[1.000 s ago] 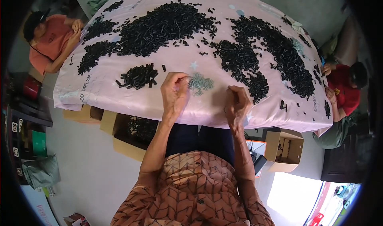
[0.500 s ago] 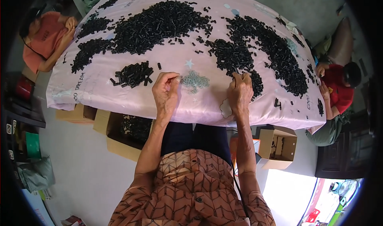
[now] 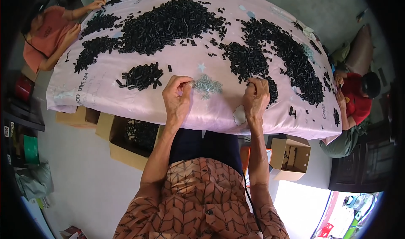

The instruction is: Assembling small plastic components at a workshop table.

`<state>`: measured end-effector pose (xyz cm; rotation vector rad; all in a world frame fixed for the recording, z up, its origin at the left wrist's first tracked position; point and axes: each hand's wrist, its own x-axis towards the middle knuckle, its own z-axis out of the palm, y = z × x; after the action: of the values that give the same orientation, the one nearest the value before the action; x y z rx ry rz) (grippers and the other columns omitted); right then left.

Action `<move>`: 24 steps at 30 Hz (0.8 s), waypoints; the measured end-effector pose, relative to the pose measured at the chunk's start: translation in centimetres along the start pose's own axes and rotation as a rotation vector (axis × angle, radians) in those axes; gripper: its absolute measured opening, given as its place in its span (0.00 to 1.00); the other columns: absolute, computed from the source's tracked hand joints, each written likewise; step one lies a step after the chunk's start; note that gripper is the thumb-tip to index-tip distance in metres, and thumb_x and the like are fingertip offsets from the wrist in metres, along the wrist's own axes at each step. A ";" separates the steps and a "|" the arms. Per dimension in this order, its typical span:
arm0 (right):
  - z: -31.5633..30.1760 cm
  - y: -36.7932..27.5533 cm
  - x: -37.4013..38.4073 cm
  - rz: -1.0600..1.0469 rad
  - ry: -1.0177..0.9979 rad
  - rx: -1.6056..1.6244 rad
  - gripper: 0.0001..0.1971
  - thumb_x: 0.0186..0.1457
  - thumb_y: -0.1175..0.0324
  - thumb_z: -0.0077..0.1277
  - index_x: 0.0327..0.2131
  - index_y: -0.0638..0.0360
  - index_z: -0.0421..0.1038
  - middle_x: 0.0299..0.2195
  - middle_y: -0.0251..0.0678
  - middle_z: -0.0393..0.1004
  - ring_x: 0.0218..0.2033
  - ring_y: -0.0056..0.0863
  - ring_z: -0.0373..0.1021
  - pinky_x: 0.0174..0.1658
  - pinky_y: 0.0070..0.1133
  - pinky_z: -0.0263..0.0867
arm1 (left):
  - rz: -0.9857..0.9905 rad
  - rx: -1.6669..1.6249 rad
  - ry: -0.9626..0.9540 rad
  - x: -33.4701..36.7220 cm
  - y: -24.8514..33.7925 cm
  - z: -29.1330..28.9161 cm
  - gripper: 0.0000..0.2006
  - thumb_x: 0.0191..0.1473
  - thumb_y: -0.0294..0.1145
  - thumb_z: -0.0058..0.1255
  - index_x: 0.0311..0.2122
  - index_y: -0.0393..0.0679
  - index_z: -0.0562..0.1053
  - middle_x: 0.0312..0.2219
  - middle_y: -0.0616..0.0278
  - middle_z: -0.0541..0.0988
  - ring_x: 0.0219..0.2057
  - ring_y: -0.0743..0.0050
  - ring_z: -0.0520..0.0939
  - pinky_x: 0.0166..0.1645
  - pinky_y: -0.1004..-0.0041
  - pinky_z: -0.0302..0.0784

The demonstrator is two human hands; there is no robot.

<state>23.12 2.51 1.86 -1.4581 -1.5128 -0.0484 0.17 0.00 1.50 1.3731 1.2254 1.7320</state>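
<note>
My left hand (image 3: 177,98) is closed in a pinch at the left edge of a small pile of clear, pale green pieces (image 3: 206,87). What sits between its fingertips is too small to make out. My right hand (image 3: 256,98) is closed too, at the near edge of a pile of small black cylindrical pieces (image 3: 247,60); its fingers hide whatever they grip. Left of my left hand lies a smaller heap of the same black pieces (image 3: 141,76), with one loose piece (image 3: 169,68) beside it. Everything rests on a pink cloth (image 3: 211,123) over the table.
A large black heap (image 3: 168,26) lies farther back, and another (image 3: 291,55) curves along the right. One person in an orange shirt (image 3: 48,36) sits at the left end, another in red (image 3: 358,95) at the right. Open cardboard boxes (image 3: 126,157) (image 3: 291,157) stand below the table's near edge.
My right hand has drawn slightly nearer and right, off the black pile's edge. The person at the left has reached one hand out to a far black pile. My view has shifted slightly.
</note>
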 end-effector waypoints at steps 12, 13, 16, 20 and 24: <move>1.7 -1.3 1.8 -0.272 -0.184 -0.466 0.06 0.49 0.74 0.50 0.31 0.60 0.75 0.30 0.39 0.71 0.34 0.39 0.67 0.39 0.30 0.64 | 0.001 0.020 -0.005 -0.1 0.0 0.3 0.06 0.51 0.15 0.48 0.35 0.33 0.75 0.30 0.64 0.74 0.27 0.83 0.72 0.32 0.83 0.67; 1.9 -1.3 1.7 -0.301 -0.173 -0.411 0.04 0.49 0.72 0.50 0.28 0.59 0.75 0.29 0.39 0.72 0.34 0.39 0.67 0.39 0.31 0.64 | -0.003 0.002 -0.003 -0.1 0.0 0.3 0.06 0.51 0.15 0.48 0.35 0.33 0.75 0.30 0.64 0.74 0.27 0.83 0.72 0.32 0.83 0.67; 2.2 -0.7 1.2 -0.330 -0.178 -0.218 0.05 0.49 0.73 0.50 0.27 0.61 0.75 0.29 0.41 0.73 0.33 0.39 0.69 0.39 0.30 0.65 | -0.007 0.011 0.001 -0.1 0.1 0.3 0.06 0.51 0.14 0.48 0.35 0.33 0.75 0.29 0.65 0.74 0.26 0.84 0.71 0.31 0.83 0.67; 1.2 0.1 0.8 -0.060 -0.028 0.132 0.06 0.49 0.78 0.48 0.30 0.65 0.75 0.29 0.44 0.75 0.31 0.39 0.71 0.36 0.29 0.68 | -0.008 -0.012 -0.004 -0.1 0.2 0.3 0.06 0.51 0.14 0.48 0.34 0.33 0.75 0.29 0.65 0.74 0.26 0.84 0.71 0.30 0.83 0.67; 0.5 0.7 0.8 0.095 -0.036 0.191 0.08 0.51 0.76 0.48 0.33 0.65 0.76 0.29 0.40 0.75 0.30 0.29 0.71 0.35 0.23 0.67 | 0.010 0.013 -0.004 0.0 0.0 0.2 0.06 0.51 0.14 0.48 0.34 0.33 0.75 0.29 0.64 0.74 0.26 0.84 0.71 0.30 0.82 0.67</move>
<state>23.56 3.56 1.70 -1.3805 -1.4336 0.1755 0.37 0.02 1.51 1.3921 1.2318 1.7303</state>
